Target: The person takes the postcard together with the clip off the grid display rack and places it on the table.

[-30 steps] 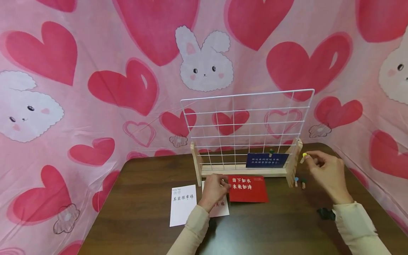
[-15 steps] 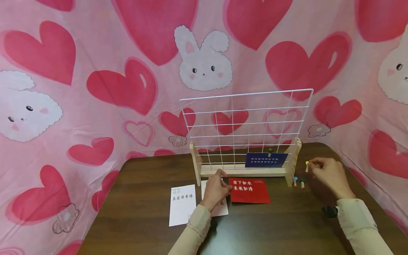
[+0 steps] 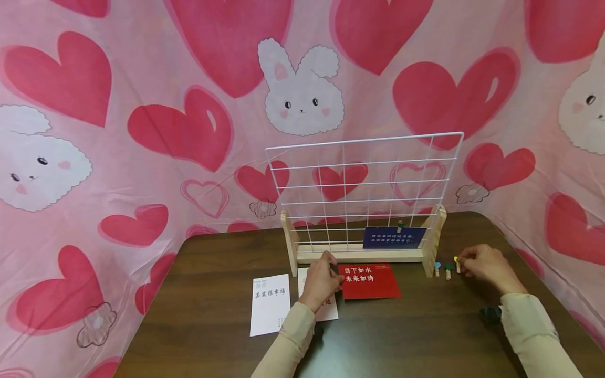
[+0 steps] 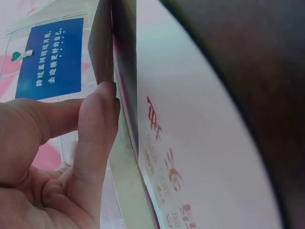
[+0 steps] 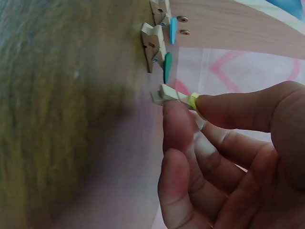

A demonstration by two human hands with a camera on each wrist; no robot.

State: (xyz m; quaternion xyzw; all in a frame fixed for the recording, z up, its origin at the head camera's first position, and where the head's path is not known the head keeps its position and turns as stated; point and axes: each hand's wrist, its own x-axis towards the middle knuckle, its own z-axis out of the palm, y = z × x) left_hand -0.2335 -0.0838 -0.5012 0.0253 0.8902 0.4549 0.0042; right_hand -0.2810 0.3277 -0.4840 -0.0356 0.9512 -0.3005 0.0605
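My left hand (image 3: 322, 283) pinches the left edge of a red card (image 3: 373, 283) with white lettering; in the left wrist view that card (image 4: 101, 45) shows nearly edge-on between thumb and fingers. Under this hand lies a white card (image 3: 329, 311) with red lettering, partly hidden. At the right, my right hand (image 3: 489, 268) holds a small wooden clothespin (image 5: 177, 94) by its yellow end between thumb and fingers, low over the table. Beside it stand a green-topped clothespin (image 3: 448, 274) and a blue-topped clothespin (image 3: 437, 270).
Behind the hands a white wire grid (image 3: 364, 173) stands in a wooden base (image 3: 361, 256). A green-topped clothespin (image 3: 400, 226) fixes a dark blue card (image 3: 394, 239) to it. Another white card (image 3: 270, 305) lies left on the brown table (image 3: 212, 294).
My right hand has gone down with the yellow-topped clothespin, bringing it beside the other clothespins. The red card has shifted very slightly right, still in my left hand.
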